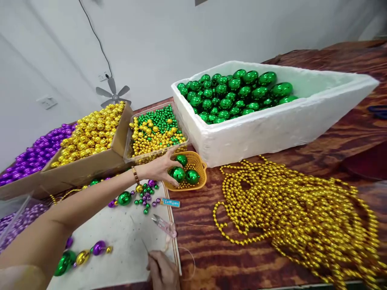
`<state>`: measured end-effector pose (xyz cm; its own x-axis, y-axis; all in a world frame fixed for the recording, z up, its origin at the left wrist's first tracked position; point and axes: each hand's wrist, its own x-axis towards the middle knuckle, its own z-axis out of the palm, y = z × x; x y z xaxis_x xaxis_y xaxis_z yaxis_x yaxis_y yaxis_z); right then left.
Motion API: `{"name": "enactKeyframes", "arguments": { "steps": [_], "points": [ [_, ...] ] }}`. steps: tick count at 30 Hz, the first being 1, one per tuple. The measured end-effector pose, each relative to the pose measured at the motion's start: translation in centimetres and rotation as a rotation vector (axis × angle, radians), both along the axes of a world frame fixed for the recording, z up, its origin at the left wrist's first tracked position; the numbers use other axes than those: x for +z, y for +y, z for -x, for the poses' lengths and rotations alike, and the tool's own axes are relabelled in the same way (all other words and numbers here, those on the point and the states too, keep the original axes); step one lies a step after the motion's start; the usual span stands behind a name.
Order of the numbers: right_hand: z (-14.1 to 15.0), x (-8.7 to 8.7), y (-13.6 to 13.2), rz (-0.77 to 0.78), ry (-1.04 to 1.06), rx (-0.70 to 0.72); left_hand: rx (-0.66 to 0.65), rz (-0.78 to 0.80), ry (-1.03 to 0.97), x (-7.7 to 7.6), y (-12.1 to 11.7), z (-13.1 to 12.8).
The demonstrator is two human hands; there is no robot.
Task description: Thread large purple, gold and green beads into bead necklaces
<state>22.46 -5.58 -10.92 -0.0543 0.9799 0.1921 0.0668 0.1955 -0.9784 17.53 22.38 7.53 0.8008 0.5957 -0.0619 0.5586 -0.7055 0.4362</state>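
My left hand (159, 166) reaches forward into a small yellow basket (198, 161) and curls its fingers on a green ball (178, 175), with two more green balls beside it. My right hand (161, 270) rests at the near edge of a white mat (121, 237), fingers pinched on a thin thread (145, 246) that loops off to the right. A partly strung run of green, gold and purple balls (81, 257) lies on the mat under my left forearm. Loose small beads (145, 195) sit near my left wrist.
A white foam box (272, 129) holds large green balls. A heap of gold bead strands (302, 213) covers the wooden table at the right. A clear tray (155, 131) of small beads, a cardboard box of gold balls (90, 135), purple balls (36, 153) and snips (165, 225) lie nearby.
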Motion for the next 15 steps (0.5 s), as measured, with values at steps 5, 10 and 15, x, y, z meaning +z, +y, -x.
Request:
{"name": "enactKeyframes", "arguments": {
  "steps": [5,10,15],
  "points": [
    [-0.7,-0.2,0.3,0.002,0.058,0.083,0.292,0.217,-0.298,3.6,-4.3,4.4],
    [-1.0,0.7,0.9,0.016,0.115,0.095,0.624,0.755,-0.87,5.0,-10.1,9.8],
    [-0.8,1.5,1.0,0.07,0.186,0.104,0.824,1.06,-1.227,4.7,-15.6,13.1]
  ]
}}
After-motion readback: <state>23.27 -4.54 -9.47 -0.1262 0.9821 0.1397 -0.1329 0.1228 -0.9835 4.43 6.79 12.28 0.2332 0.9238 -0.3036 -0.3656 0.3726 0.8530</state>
